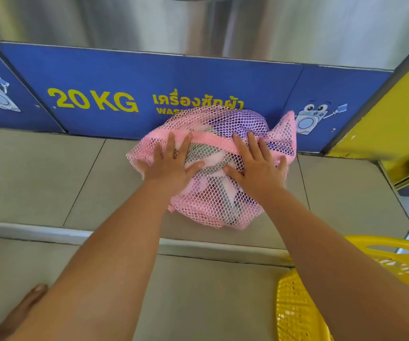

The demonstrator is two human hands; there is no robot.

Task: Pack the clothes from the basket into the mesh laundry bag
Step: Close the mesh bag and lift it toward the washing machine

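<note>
On the tiled step (51,173), both hands (169,166) press flat, fingers spread, on the stuffed mesh bag (213,200)

Two bare forearms, no sleeves anywhere along their visible length. No rings, watch, bracelet or gloves on the left hand (169,166) or the right hand (257,168). Fingernails short and unpainted. Below and left of the left hand, a bare foot (22,308), no shoe or sock.

The bag (213,193) hides most of the word under the sign's (149,77) Thai text. The basket (297,308) is cut off at the bottom-right edge, w/ an arm covering part. Clothes (208,153) show only dimly thru the mesh.
</note>
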